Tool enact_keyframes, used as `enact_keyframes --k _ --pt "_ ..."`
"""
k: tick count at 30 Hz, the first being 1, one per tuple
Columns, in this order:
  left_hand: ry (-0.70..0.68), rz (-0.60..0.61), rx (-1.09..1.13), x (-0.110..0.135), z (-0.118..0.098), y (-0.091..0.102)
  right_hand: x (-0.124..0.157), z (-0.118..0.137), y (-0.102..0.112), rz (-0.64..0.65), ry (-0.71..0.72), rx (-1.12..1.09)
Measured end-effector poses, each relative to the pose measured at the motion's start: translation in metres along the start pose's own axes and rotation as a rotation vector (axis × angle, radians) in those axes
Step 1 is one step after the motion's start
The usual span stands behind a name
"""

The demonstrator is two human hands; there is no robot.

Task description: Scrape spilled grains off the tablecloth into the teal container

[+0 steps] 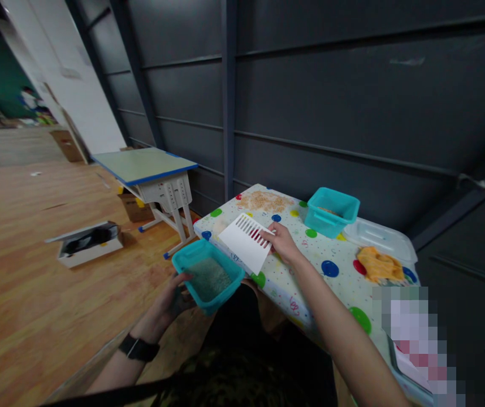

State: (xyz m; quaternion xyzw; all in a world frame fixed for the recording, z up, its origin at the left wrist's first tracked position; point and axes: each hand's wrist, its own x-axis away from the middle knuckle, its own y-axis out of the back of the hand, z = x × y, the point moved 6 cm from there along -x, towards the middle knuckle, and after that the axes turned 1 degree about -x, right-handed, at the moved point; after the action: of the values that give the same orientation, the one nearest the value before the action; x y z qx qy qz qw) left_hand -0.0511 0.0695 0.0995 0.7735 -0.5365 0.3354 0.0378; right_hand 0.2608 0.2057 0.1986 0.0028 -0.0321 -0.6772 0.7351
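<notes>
A counter (310,254) under a white cloth with coloured dots stands against a dark grey panelled wall (353,113), on a wooden floor (34,282).

The right grip (282,243) is closed, thumb and fingers pinched on one edge of a slotted white card (245,242) (a comb-like row of slits runs along its far side). The card tilts down to the left of that grip, over the counter's edge.

Just below the card, the left grip (173,298) is wrapped around the near wall of a teal bin (225,297). It holds the bin in the air beside the counter's edge. Pale grains (209,278) cover the bin's bottom. A black watch (138,347) sits on that wrist.

Beyond the right grip lies a spread of tan flakes (265,200). To that grip's right are a second teal bin (331,217), a clear plastic lid (380,237) and an orange cloth (379,264).

Well beyond the left grip stands a blue-edged desk (144,164), and an open white box (90,243) lies on the floor.
</notes>
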Motion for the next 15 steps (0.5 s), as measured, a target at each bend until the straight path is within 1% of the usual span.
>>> enact_keyframes --k 3,8,13,15 --pt "0.005 -0.018 -0.007 0.0035 -0.0019 -0.0024 -0.0004 0.0 -0.0024 0.048 -0.005 -0.013" --pt "0.006 0.006 -0.005 0.003 -0.0012 -0.0031 -0.002 0.0004 0.0034 0.022 0.005 -0.046" --pt "0.015 -0.012 0.011 -0.0004 0.0017 -0.0001 0.0014 -0.0034 -0.0044 0.116 -0.013 -0.05" --pt "0.016 -0.007 0.014 -0.0006 0.0029 0.0003 0.0002 -0.0018 -0.002 0.1 -0.008 -0.07"
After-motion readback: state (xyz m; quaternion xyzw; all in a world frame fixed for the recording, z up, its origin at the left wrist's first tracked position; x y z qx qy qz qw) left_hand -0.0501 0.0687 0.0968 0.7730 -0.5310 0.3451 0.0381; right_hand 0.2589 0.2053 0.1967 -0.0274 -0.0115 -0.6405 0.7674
